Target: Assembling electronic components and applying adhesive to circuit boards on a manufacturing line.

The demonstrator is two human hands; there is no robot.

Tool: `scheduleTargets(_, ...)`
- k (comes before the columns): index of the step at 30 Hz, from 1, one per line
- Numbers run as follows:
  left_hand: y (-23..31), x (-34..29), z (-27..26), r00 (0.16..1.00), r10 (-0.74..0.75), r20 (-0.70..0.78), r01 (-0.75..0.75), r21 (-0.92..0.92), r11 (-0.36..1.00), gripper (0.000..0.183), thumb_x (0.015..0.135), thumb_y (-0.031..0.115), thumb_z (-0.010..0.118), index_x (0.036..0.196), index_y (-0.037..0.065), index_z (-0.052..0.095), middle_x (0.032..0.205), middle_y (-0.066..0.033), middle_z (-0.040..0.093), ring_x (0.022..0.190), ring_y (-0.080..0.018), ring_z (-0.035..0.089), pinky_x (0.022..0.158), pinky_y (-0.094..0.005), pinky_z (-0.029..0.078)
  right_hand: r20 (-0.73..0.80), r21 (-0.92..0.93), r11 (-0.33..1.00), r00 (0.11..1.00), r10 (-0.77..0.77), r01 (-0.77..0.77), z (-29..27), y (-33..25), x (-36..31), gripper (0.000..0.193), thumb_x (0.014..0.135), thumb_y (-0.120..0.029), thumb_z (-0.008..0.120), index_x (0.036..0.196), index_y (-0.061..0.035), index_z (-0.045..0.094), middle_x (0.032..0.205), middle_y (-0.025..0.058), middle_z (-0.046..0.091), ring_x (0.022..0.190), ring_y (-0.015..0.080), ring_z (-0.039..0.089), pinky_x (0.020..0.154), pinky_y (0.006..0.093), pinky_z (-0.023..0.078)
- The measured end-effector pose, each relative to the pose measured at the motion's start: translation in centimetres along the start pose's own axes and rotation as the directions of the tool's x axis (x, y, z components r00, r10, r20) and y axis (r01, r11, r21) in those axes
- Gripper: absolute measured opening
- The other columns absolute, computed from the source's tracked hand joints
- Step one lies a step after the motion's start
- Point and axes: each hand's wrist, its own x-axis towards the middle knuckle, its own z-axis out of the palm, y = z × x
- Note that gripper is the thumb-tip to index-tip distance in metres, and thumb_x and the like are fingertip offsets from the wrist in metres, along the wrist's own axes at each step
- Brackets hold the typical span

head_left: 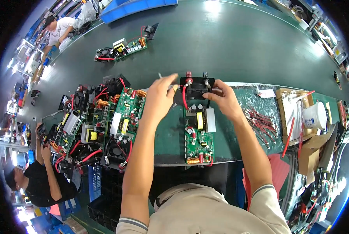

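In front of me lies a green circuit board [199, 136] with a yellow transformer, a grey-white heat sink and a copper coil. A thick red wire [184, 97] and a black one link it to a black end panel [196, 89] with a fan. From the panel's far edge rise a red terminal post [189, 75] and a black one [205, 75]. My right hand [224, 100] grips the panel's right side between thumb and fingers. Beside its left edge, my left hand [161, 97] is closed on a thin grey rod-like tool [160, 75], mostly hidden by the fingers.
Several similar board assemblies [123, 105] are piled to my left; another assembly [127, 48] lies farther off on the dark green surface. On the right are red wires [261, 124] and a cardboard box [285, 99] with a white tub [315, 115]. Two other people work at left.
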Motion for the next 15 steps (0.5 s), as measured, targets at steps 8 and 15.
scheduleTargets(8, -1.5, -3.0, 4.2, 0.943, -0.329, 0.053, 0.327, -0.336, 0.883, 0.021, 0.091, 0.0, 0.064, 0.111, -0.005, 0.064, 0.094, -0.0106, 0.073, 0.084, -0.0119, 0.068, 0.076, -0.0268, 0.054, -0.089, 0.127, 0.99, 0.995, -0.054, 0.065, 0.8, 1.1, -0.6, 0.032, 0.083, 0.002, 0.072, 0.114, 0.0003, 0.06, 0.106, 0.0025, 0.066, 0.099, 0.0126, 0.06, 0.092, 0.0296, 0.047)
scheduleTargets(15, -1.6, -3.8, 5.7, 0.941, -0.337, 0.026, 0.316, -0.424, 0.849, 0.014, 0.092, -0.005, 0.061, 0.105, -0.004, 0.065, 0.092, -0.007, 0.072, 0.085, -0.0103, 0.066, 0.077, -0.0256, 0.054, -0.166, 0.145, 0.982, 0.981, -0.096, 0.121, 1.4, 2.1, -0.8, 0.036, 0.085, 0.002, 0.071, 0.119, 0.0004, 0.06, 0.11, 0.0029, 0.066, 0.102, 0.0125, 0.06, 0.092, 0.0286, 0.048)
